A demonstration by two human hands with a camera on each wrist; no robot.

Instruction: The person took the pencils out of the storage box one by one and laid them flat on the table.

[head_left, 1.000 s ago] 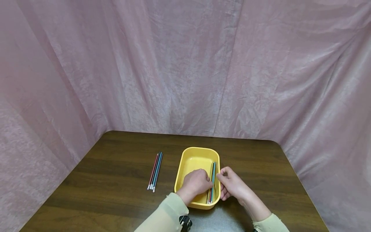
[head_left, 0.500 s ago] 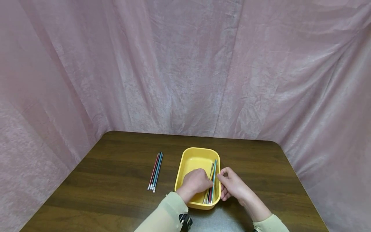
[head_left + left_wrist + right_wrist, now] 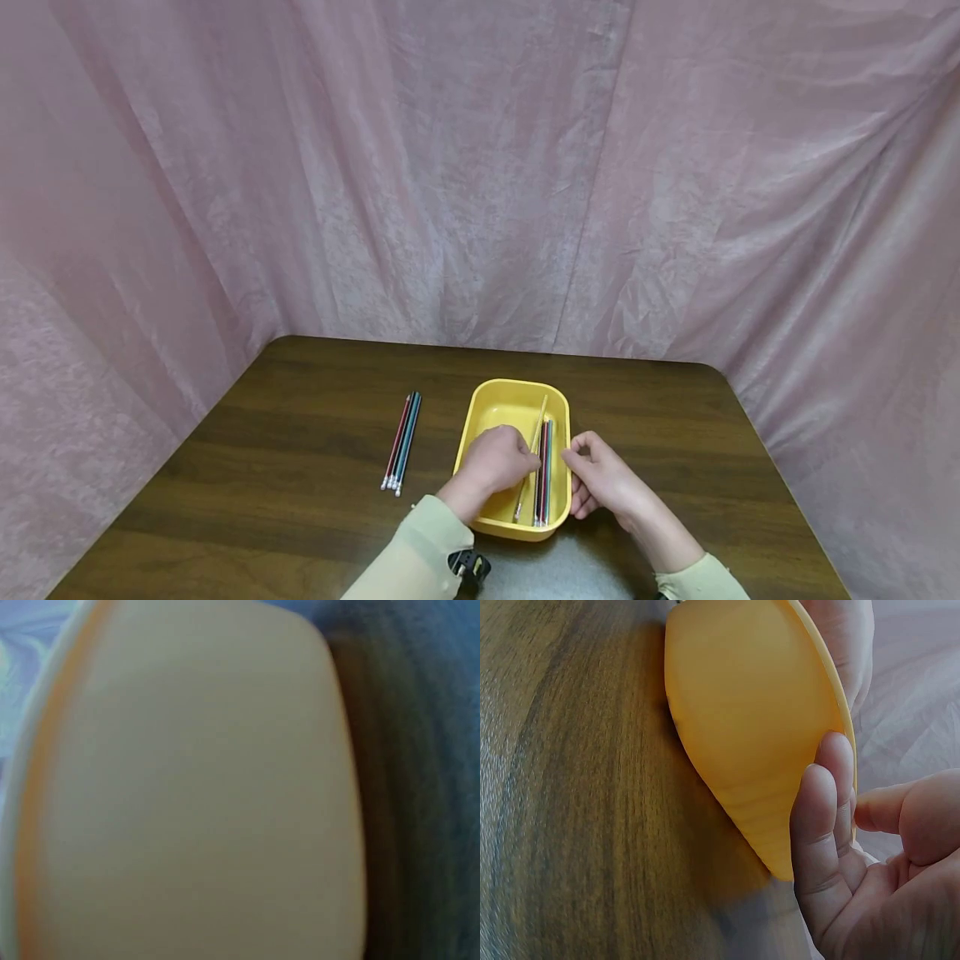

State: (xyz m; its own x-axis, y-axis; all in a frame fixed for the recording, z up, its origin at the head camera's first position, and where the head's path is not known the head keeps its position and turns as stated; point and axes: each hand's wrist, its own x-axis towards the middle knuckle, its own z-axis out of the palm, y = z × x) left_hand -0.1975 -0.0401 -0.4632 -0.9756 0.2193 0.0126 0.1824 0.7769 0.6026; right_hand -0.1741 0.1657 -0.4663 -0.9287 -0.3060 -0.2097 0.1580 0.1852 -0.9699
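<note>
My left hand is inside a shallow yellow plastic bin, pinching a slim yellow pencil that lies aslant, its eraser end toward me. Just right of it, several dark, red and teal pencils lie side by side along the bin's right wall. My right hand grips that right wall; in the right wrist view its thumb is at the rim and other fingers lie along the outside. The left wrist view shows only the bin's blurred outer wall; the left fingers are out of sight there.
Left of the bin, several red, dark and teal pencils with white erasers lie in a bunch on the brown wooden table. Pink curtains hang behind and at both sides of the table.
My left hand has moved slightly left, and the yellow pencil has come apart from the pencils by the right wall. The right hand stays on the bin.
</note>
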